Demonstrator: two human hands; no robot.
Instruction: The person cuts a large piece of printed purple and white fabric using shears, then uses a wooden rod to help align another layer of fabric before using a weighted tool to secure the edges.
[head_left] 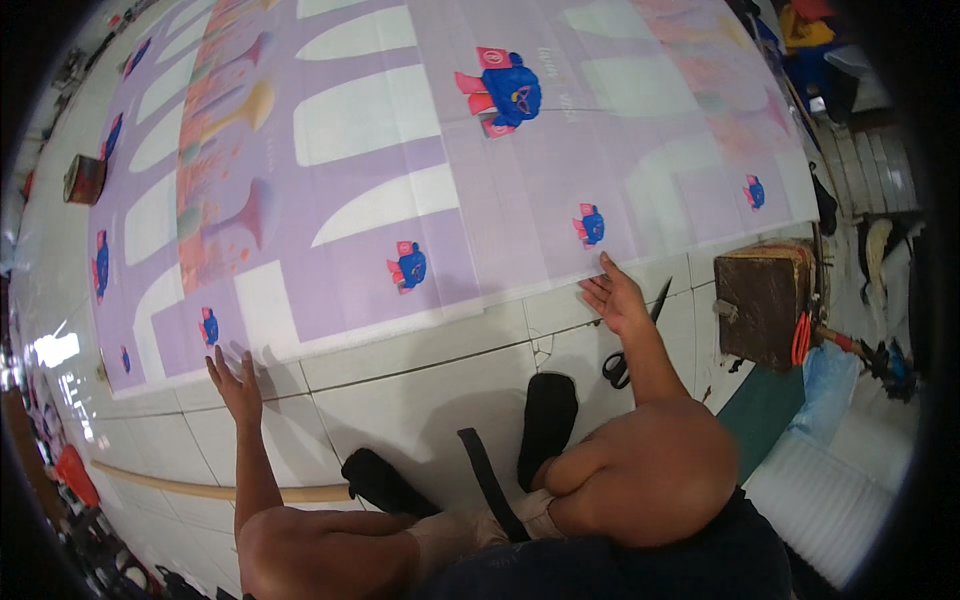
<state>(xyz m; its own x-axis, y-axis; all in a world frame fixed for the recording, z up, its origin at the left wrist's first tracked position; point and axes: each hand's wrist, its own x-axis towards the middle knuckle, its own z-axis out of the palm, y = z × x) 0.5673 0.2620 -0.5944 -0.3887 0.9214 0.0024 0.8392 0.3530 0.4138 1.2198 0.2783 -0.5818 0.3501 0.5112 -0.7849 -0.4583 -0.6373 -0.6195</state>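
Note:
A large lilac printed sheet (400,310) with blue cartoon figures and white arched shapes is spread over the white tile floor. Its right part looks paler, as if a thin see-through layer lies over it. My left hand (237,385) rests at the sheet's near edge on the left, fingers spread, fingertips beside a small blue figure. At the same edge, farther right, my right hand (615,298) has its fingers apart, its fingertips at the border just below another blue figure. Black-handled scissors (617,370) lie on the tiles beside my right forearm, which partly covers them.
A worn brown box (762,308) stands to the right, an orange loop on its side. A rusty tin (85,180) sits at the sheet's left edge. A wooden pole (200,488) lies behind my left arm. White foam wrap (820,500) is at the lower right.

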